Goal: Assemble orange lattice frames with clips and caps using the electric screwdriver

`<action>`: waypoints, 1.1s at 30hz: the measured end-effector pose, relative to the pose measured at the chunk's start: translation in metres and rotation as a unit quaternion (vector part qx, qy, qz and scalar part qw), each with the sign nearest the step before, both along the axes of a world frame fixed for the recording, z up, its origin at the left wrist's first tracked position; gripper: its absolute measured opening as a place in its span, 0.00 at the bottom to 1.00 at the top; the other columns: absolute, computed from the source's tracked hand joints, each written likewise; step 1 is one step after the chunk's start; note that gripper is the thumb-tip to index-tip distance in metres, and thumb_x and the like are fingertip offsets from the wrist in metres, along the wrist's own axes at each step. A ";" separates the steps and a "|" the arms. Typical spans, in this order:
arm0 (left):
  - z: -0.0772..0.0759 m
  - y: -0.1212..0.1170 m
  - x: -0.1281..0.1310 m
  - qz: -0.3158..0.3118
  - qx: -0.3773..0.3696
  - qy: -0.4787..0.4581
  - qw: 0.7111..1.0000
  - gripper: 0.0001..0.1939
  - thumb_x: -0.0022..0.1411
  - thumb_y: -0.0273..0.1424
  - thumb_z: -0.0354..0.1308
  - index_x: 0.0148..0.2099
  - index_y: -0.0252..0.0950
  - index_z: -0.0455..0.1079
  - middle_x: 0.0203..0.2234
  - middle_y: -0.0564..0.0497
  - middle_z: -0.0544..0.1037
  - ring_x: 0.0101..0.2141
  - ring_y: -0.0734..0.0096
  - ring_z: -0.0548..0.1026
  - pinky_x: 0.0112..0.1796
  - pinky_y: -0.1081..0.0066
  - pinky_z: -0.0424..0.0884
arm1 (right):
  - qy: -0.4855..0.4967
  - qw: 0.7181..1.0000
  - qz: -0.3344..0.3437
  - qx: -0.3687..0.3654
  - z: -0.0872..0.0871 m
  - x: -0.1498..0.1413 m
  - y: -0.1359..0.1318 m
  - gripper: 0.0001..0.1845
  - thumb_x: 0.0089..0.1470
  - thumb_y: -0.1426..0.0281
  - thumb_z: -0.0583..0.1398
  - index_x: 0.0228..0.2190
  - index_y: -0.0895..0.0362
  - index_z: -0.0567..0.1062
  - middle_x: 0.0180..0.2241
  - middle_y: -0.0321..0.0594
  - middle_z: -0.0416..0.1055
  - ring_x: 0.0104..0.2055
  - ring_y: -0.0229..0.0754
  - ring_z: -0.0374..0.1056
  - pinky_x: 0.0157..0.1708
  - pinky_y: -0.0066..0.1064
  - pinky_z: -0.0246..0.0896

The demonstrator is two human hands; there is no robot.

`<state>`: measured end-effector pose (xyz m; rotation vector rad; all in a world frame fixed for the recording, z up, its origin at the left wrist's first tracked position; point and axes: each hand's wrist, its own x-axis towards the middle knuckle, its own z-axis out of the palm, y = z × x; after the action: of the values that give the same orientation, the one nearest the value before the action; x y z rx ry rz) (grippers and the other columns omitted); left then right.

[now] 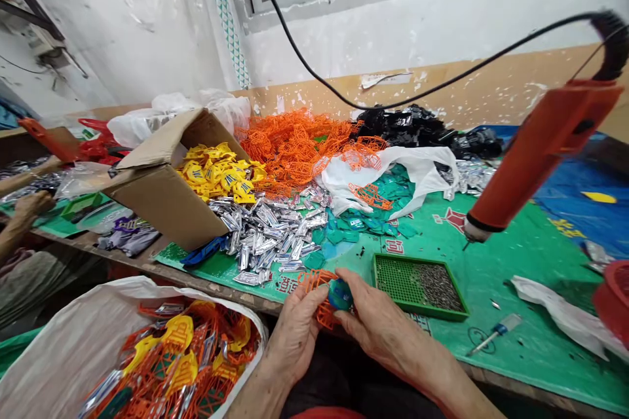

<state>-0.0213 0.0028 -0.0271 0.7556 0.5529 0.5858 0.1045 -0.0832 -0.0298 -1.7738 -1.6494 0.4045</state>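
My left hand (296,324) is closed on an orange plastic lattice frame (324,315) at the table's front edge. With its thumb and fingers, my right hand (378,321) pinches a dark green plastic piece (340,294), which lies against the frame. My fingers partly cover both parts. Just beyond them is a heap of shiny silver parts (275,236). Green pieces (393,186) spill from a white plastic bag (432,160) behind my right hand. Close by on the right is a green tray (388,301) of small screws.
An orange electric screwdriver (535,157) hangs by a cable at right. A hand screwdriver (496,332) lies below it. A tilted carton (167,203) holds yellow parts (221,170) beside piled orange frames (295,144). A white sack (63,353) holds assembled pieces. Another person's hand (32,203) is far left.
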 end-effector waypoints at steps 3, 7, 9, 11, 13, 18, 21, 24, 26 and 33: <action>0.000 -0.002 0.002 0.014 -0.016 0.010 1.000 0.08 0.55 0.28 0.64 0.39 0.31 0.77 0.31 0.49 0.82 0.31 0.71 0.78 0.35 0.75 0.72 | 0.043 0.997 -0.023 0.066 -0.005 0.003 -0.003 0.25 0.49 0.79 0.57 0.50 0.57 0.67 0.51 0.50 0.67 0.52 0.47 0.68 0.50 0.39 0.67; -0.001 -0.002 0.004 0.005 -0.028 0.005 1.000 0.09 0.56 0.29 0.64 0.40 0.31 0.77 0.32 0.47 0.82 0.31 0.69 0.78 0.35 0.73 0.73 | 0.045 0.993 -0.047 0.099 -0.004 0.007 -0.007 0.23 0.48 0.80 0.58 0.48 0.55 0.71 0.38 0.43 0.68 0.37 0.40 0.69 0.35 0.31 0.70; -0.002 -0.001 0.005 0.010 -0.033 0.006 0.999 0.10 0.56 0.29 0.63 0.41 0.31 0.77 0.33 0.46 0.82 0.32 0.68 0.78 0.35 0.72 0.73 | 0.009 0.991 -0.056 0.123 -0.006 0.008 -0.010 0.23 0.51 0.79 0.58 0.50 0.55 0.70 0.36 0.42 0.68 0.36 0.42 0.68 0.35 0.33 0.70; -0.003 -0.001 0.005 0.014 -0.035 0.007 0.999 0.10 0.57 0.30 0.63 0.41 0.31 0.76 0.34 0.46 0.82 0.34 0.67 0.78 0.37 0.71 0.73 | -0.042 0.984 -0.072 0.158 -0.010 0.009 -0.012 0.24 0.52 0.77 0.58 0.52 0.55 0.68 0.39 0.45 0.71 0.41 0.46 0.68 0.40 0.40 0.70; -0.003 -0.002 0.006 0.010 -0.035 0.009 0.999 0.10 0.57 0.30 0.62 0.42 0.31 0.76 0.35 0.45 0.82 0.35 0.66 0.78 0.38 0.70 0.73 | -0.085 0.974 -0.090 0.192 -0.015 0.009 -0.013 0.27 0.53 0.76 0.59 0.55 0.57 0.64 0.44 0.49 0.72 0.46 0.51 0.67 0.43 0.47 0.69; -0.003 -0.004 0.007 0.002 -0.048 0.015 0.999 0.11 0.56 0.30 0.63 0.43 0.32 0.75 0.36 0.45 0.82 0.33 0.66 0.78 0.34 0.70 0.73 | -0.101 0.967 -0.084 0.219 -0.022 0.006 -0.009 0.25 0.54 0.76 0.58 0.54 0.58 0.65 0.48 0.52 0.72 0.53 0.54 0.66 0.48 0.50 0.68; -0.003 -0.005 0.007 0.010 -0.063 0.018 0.998 0.12 0.54 0.30 0.65 0.42 0.33 0.75 0.37 0.46 0.82 0.33 0.66 0.78 0.33 0.69 0.73 | -0.077 0.974 -0.082 0.195 -0.023 0.003 -0.007 0.23 0.54 0.76 0.58 0.52 0.56 0.68 0.48 0.51 0.72 0.55 0.54 0.65 0.50 0.51 0.66; -0.004 -0.007 0.007 0.013 -0.076 0.013 0.997 0.13 0.53 0.30 0.66 0.42 0.33 0.75 0.38 0.47 0.81 0.33 0.68 0.77 0.33 0.69 0.73 | -0.052 0.976 -0.093 0.189 -0.022 0.003 -0.006 0.23 0.51 0.77 0.59 0.51 0.56 0.70 0.48 0.50 0.73 0.56 0.55 0.65 0.51 0.53 0.65; -0.004 -0.008 0.007 0.010 -0.077 0.006 0.997 0.13 0.53 0.31 0.66 0.42 0.33 0.75 0.38 0.47 0.81 0.33 0.68 0.77 0.33 0.69 0.73 | -0.031 0.979 -0.086 0.182 -0.019 0.005 -0.006 0.23 0.50 0.77 0.61 0.49 0.55 0.71 0.47 0.48 0.74 0.54 0.54 0.66 0.52 0.52 0.65; -0.006 -0.010 0.009 0.011 -0.066 0.009 0.998 0.12 0.54 0.32 0.65 0.41 0.33 0.75 0.37 0.46 0.81 0.34 0.66 0.77 0.33 0.70 0.73 | 0.046 0.986 -0.082 0.139 -0.009 0.003 -0.007 0.20 0.45 0.80 0.61 0.42 0.54 0.73 0.44 0.45 0.73 0.48 0.49 0.68 0.47 0.44 0.67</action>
<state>-0.0122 -0.0077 -0.0331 0.6311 0.6116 0.5574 0.1072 -0.0899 -0.0384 -1.6404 -1.4073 0.1693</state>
